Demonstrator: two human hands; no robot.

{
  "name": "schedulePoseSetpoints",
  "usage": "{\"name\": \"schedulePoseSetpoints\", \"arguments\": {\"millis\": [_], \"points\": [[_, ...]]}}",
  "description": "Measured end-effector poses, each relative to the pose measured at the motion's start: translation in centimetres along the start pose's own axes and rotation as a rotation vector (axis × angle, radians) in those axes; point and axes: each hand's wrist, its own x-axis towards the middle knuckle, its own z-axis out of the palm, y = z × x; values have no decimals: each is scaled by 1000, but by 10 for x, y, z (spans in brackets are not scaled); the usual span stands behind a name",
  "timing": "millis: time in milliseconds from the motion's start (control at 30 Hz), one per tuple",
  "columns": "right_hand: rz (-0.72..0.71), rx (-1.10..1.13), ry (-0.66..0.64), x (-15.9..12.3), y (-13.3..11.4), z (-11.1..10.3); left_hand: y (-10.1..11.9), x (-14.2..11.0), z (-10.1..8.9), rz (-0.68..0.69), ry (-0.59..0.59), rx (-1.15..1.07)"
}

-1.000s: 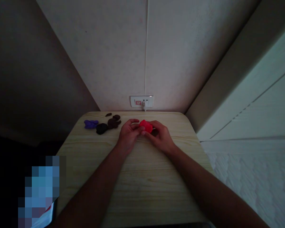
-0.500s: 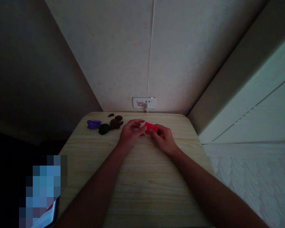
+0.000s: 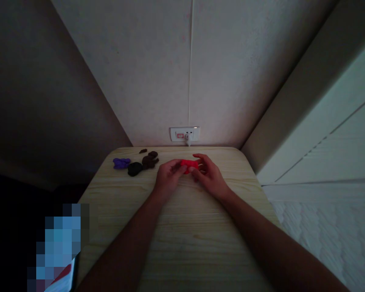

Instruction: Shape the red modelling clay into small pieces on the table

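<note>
A lump of red modelling clay (image 3: 189, 164) is between my two hands, just above the far half of the wooden table. My left hand (image 3: 169, 174) pinches its left end, thumb in front and fingers behind. My right hand (image 3: 209, 172) presses its thumb on the front of the lump; its index finger is lifted off, and its lower fingers are partly hidden behind the clay. Left of my hands lie a black clay lump (image 3: 135, 169), brown clay pieces (image 3: 150, 162) and a purple clay piece (image 3: 121, 163). A small dark brown bit (image 3: 143, 151) lies behind them.
The pale wooden table (image 3: 176, 243) stands against a wall with a socket (image 3: 184, 134) and plug just past its far edge. A phone-like device (image 3: 67, 278), partly pixelated, is at the lower left. A pale cabinet (image 3: 331, 134) stands at the right.
My left fingers have closed on the red clay, while the right index finger has lifted away from it. The clay has shifted slightly left. The view has tilted a little.
</note>
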Motion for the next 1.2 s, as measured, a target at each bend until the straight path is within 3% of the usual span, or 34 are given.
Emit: {"name": "schedulePoseSetpoints", "arguments": {"millis": [133,300,467,533,667,833,1033,1200], "points": [[-28,55,-36,2,-3,-1,-1,-2,1,-45,-16,-43],[17,99,8,4,-5,-3,-3,-1,2,-83,-59,-119],[-203,-130,-21,3,-7,-6,-5,-1,-2,-145,-159,-293],[-295,-226,-32,3,-7,-7,-4,-3,-2,-87,-179,-158],[-364,-283,-62,2,-4,-8,0,-6,-1,180,-243,342],[-425,-390,-84,0,-6,-9,-7,-9,-4,372,-272,618],[-471,-399,-87,-3,-14,-3,-14,-16,1,458,-208,792],[-439,-390,-20,-7,-20,-3,-8,-15,6,398,-96,796]]}}
